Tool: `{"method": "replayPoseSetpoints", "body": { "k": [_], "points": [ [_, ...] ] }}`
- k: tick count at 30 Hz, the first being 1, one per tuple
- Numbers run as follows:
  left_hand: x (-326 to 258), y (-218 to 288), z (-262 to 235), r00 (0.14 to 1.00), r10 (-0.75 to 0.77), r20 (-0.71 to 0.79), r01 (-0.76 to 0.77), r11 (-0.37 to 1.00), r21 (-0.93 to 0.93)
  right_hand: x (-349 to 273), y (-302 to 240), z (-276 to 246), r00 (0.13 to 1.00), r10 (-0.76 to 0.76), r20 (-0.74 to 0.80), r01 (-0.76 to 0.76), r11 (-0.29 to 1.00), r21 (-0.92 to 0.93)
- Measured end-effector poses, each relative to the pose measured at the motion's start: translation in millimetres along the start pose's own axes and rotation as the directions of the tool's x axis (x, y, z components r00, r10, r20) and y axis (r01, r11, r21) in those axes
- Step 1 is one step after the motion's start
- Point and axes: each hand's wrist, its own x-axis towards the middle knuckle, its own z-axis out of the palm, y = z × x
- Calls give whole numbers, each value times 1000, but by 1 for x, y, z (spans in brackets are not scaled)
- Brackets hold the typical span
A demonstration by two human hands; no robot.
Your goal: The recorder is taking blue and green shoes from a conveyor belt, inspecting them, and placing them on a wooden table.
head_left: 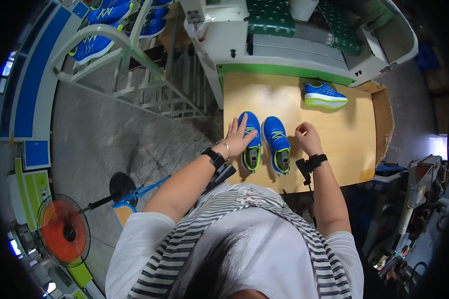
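Observation:
Two blue sneakers with lime trim stand side by side on a light wooden tabletop (351, 149), toes pointing away from me. My left hand (238, 138), fingers spread, rests over the laces of the left sneaker (252, 149). The right sneaker (275, 137) stands close beside it, touched by neither hand. Just to its right, my right hand (309, 138) hovers with curled fingers; whether anything small is between them is hidden. A third blue sneaker (325, 94) with a lime sole sits near the back of the tabletop.
Behind the tabletop rises a pale machine (304, 47) with green perforated panels. A metal rack (129, 65) at the far left carries several blue sneakers (102, 35). An orange fan (65, 231) stands at lower left. Cardboard (382, 119) edges the tabletop's right side.

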Motion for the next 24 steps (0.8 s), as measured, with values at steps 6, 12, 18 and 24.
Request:
{"method": "replayPoseSetpoints", "body": {
  "k": [6, 12, 18, 24],
  "points": [
    [1, -17, 8, 1000, -8, -24, 8, 1000, 2, 82, -38, -43, 944, -199, -262, 126, 955, -270],
    [-11, 16, -7, 999, 3, 41, -4, 999, 39, 101, 15, -12, 912, -48, -408, -147, 889, -433],
    [-16, 8, -4, 996, -88, 12, 87, 995, 39, 32, 11, 17, 669, 320, -671, -143, 941, 307],
    [-1, 4, -10, 996, 20, 85, -25, 998, 60, 63, 25, -11, 502, 748, -434, -173, 579, 797]
  ]
}}
